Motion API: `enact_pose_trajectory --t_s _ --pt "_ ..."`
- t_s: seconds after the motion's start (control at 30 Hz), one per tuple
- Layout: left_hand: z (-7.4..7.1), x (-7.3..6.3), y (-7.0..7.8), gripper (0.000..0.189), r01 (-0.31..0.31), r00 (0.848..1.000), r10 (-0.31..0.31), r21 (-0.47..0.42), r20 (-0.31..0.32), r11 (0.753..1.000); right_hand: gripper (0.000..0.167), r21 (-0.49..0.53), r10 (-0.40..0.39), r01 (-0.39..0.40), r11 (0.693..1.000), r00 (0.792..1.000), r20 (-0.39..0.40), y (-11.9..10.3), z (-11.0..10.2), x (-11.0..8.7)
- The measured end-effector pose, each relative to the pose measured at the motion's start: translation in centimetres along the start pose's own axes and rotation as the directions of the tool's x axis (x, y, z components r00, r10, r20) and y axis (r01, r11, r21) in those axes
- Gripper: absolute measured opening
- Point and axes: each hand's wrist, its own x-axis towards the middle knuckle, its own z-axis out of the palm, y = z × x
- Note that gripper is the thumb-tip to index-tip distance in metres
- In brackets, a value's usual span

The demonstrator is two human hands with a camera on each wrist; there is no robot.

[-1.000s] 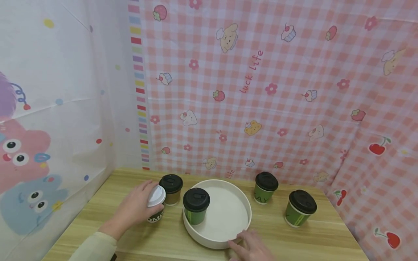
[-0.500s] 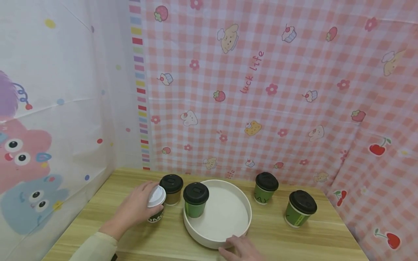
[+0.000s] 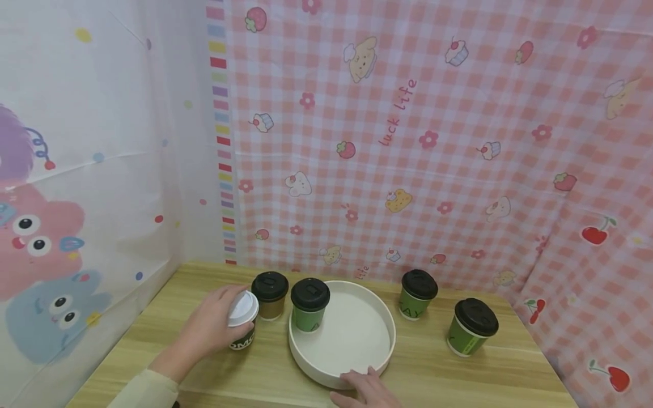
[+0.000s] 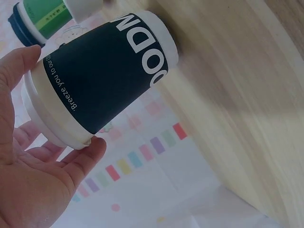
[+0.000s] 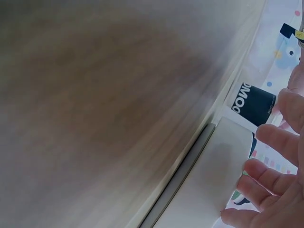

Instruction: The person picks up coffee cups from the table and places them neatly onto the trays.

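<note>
My left hand [image 3: 211, 320] grips a paper coffee cup [image 4: 104, 71] by its white lid, thumb on one side and fingers round the other. The cup has a dark sleeve with white lettering and stands upright, low at the table's left. My right hand [image 3: 368, 390] rests its fingertips on the near rim of a round white tray [image 3: 339, 377]; in the right wrist view the fingers [image 5: 268, 175] are spread and slightly bent along that rim. Inside the tray, at its left side, stands a green cup [image 3: 308, 320] with a black lid.
Behind the held cup stands a brown cup [image 3: 272, 309] with a black lid. Two more black-lidded green cups, one farther back [image 3: 414, 303] and one nearer [image 3: 466, 334], stand right of the tray on the wooden table [image 3: 433, 379]. Patterned cloth [image 3: 316, 130] hangs behind.
My right hand has shifted left along the tray's near rim. The green cup in the tray has moved back along the left side, its face turning. My left hand stays on its cup.
</note>
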Motion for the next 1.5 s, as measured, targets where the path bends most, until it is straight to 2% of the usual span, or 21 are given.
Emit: enact_pose_trajectory --t_s 0.03,0.07,0.13,0.23,0.5,0.73,0.9,1.17,1.27,1.43,1.5 --pt "-0.1 -0.1 0.1 0.078 -0.003 1.000 0.003 0.002 -0.002 1.000 0.042 -0.121 -0.090 0.079 0.989 0.992 -0.085 0.0 0.4 -0.4" --pt "-0.2 -0.1 0.3 0.078 -0.008 1.000 0.008 0.002 -0.005 1.000 0.040 -0.159 -0.099 0.078 0.984 0.987 -0.128 -0.2 0.6 -0.6" --pt "-0.5 -0.3 0.7 0.078 -0.023 1.000 0.023 0.002 -0.015 1.000 0.039 -0.195 -0.097 0.061 0.979 0.979 -0.181 -0.4 0.9 -0.7" --pt "-0.8 -0.7 1.4 0.078 -0.054 0.998 0.054 0.004 -0.035 0.999 0.038 -0.200 -0.063 0.020 0.980 0.975 -0.212 -0.9 1.1 -0.7" --pt "-1.4 -1.3 4.0 0.079 -0.141 0.988 0.142 0.006 -0.069 0.990 0.036 -0.099 -0.002 -0.023 0.995 0.969 -0.249 -1.7 1.3 -0.7" --pt "-1.5 -1.7 6.6 0.078 -0.218 0.972 0.217 0.000 -0.091 0.976 0.034 0.011 0.080 -0.079 0.997 0.980 -0.181 -1.9 0.9 -0.5" --pt "-1.3 -1.6 8.0 0.078 -0.228 0.972 0.227 -0.006 -0.064 0.974 0.033 -0.016 0.009 -0.013 1.000 0.980 -0.200 -1.5 0.9 -0.4" --pt "-0.9 -1.2 9.8 0.079 -0.228 0.974 0.227 -0.023 -0.015 0.974 0.035 -0.074 -0.117 0.105 0.992 0.975 -0.188 -0.9 0.9 0.4" --pt "-0.9 -1.1 10.4 0.079 -0.222 0.975 0.221 -0.028 -0.007 0.975 0.034 -0.113 -0.160 0.138 0.984 0.962 -0.221 -0.9 1.1 0.6" --pt "-0.7 -0.6 11.1 0.080 -0.219 0.975 0.220 -0.037 0.021 0.975 0.028 -0.146 -0.252 0.218 0.965 0.925 -0.284 -0.9 1.4 1.2" --pt "-0.5 -0.3 11.4 0.080 -0.222 0.974 0.224 -0.046 0.035 0.974 0.028 -0.105 -0.246 0.226 0.968 0.933 -0.261 -1.0 1.3 1.3"
